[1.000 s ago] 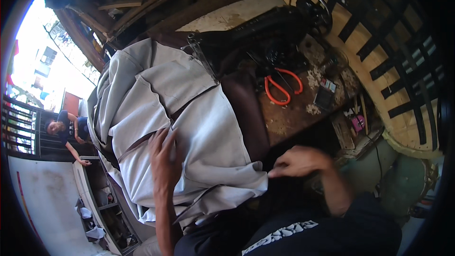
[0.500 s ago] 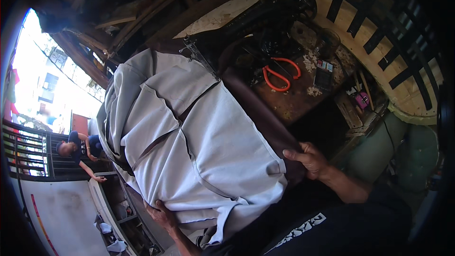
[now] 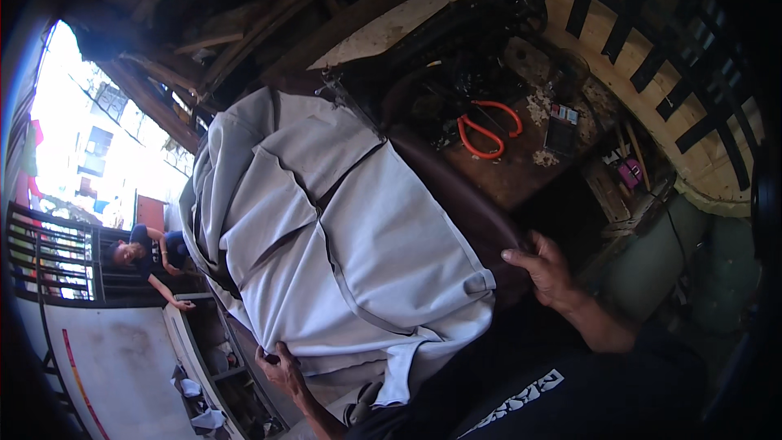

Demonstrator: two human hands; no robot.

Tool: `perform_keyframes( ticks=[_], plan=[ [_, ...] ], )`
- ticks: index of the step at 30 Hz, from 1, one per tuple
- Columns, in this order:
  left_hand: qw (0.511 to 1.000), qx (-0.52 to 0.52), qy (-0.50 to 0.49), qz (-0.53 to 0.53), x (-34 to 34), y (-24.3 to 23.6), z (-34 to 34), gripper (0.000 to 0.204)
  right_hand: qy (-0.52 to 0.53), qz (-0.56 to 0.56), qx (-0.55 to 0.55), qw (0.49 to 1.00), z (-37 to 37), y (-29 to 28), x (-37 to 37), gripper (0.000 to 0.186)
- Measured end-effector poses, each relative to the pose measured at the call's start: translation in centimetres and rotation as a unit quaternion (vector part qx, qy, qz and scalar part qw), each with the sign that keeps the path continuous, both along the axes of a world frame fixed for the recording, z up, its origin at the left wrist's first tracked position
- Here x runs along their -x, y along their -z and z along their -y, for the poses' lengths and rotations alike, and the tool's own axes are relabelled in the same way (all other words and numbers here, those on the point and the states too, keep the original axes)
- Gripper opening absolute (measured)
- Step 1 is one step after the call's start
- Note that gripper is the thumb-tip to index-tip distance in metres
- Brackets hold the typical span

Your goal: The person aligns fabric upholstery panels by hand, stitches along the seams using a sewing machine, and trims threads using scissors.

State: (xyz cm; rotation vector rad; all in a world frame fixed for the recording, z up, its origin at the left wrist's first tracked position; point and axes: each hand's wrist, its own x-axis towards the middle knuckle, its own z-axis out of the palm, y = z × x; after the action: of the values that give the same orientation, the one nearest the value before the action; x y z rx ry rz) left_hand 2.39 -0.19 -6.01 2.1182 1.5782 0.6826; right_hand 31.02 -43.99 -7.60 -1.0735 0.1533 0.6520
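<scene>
Holding brown cloth [image 3: 468,204] in my right grip [image 3: 550,273], left grip [image 3: 283,371] against pale cloth [image 3: 391,253], closure unconfirmed, I should tension both evenly.

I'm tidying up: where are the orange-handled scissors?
In the head view, right of centre, the orange-handled scissors lie on the worktable, left of the small dark box.

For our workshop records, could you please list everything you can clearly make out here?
Fabric: 1 bundle, pale grey and dark brown, centre
Sewing machine: 1, black, beyond fabric
Table: 1, brown, right of fabric
Tool: 1, orange handles, on table
Flat pack: 1, dark, beside tool
Small object: 1, pink, right
Webbed frame: 1, tan and black, upper right
Shelf unit: 1, grey, lower left
Other person: 1, dark clothes, left
Left hand: 1, bare, fabric's lower edge
Right hand: 1, bare, fabric's brown edge
</scene>
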Motion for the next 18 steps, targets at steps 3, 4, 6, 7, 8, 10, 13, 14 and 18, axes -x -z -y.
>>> perform_keyframes(
  ticks=[3, 4, 6, 7, 8, 10, 13, 14, 18],
  plan=[
    [0.972, -0.222, 0.049, -0.063, -2.6, -0.2, -0.6, 0.051, 0.042, 0.004, 0.075, 0.996, -0.7, 0.8, 0.0, 0.032],
    [0.953, -0.278, 0.099, -0.071, -6.2, -2.6, 1.3, 0.047, 0.028, 0.005, 0.058, 0.998, -0.3, 0.7, 0.2, 0.033],
    [0.946, -0.149, 0.288, -0.016, -14.0, -7.1, 6.0, 0.039, -0.005, 0.0, 0.037, 0.999, -0.2, -0.8, 0.0, 0.04],
    [0.908, -0.116, 0.399, -0.047, -18.1, -8.9, 8.7, 0.04, -0.007, 0.0, 0.039, 0.999, -0.7, -1.3, -0.6, 0.04],
    [0.866, -0.058, 0.493, -0.064, -21.5, -9.7, 10.4, 0.041, -0.042, -0.047, 0.047, 0.997, -1.2, -1.7, -1.1, 0.042],
    [0.782, -0.069, 0.617, -0.054, -27.1, -8.0, 12.0, 0.044, -0.102, -0.089, 0.064, 0.989, -1.2, -2.2, -2.1, 0.043],
    [0.718, -0.111, 0.666, -0.167, -31.8, -4.0, 13.3, 0.07, -0.036, -0.007, 0.051, 0.998, -1.7, -2.9, -1.8, 0.041],
    [0.72, -0.113, 0.663, -0.171, -31.3, -2.9, 13.3, 0.07, -0.037, -0.009, 0.051, 0.998, -1.6, -2.4, -1.5, 0.041],
    [0.721, -0.109, 0.658, -0.188, -30.4, -2.0, 13.8, 0.073, -0.045, 0.042, 0.07, 0.996, -1.8, -2.7, -2.3, 0.043]
  ],
)
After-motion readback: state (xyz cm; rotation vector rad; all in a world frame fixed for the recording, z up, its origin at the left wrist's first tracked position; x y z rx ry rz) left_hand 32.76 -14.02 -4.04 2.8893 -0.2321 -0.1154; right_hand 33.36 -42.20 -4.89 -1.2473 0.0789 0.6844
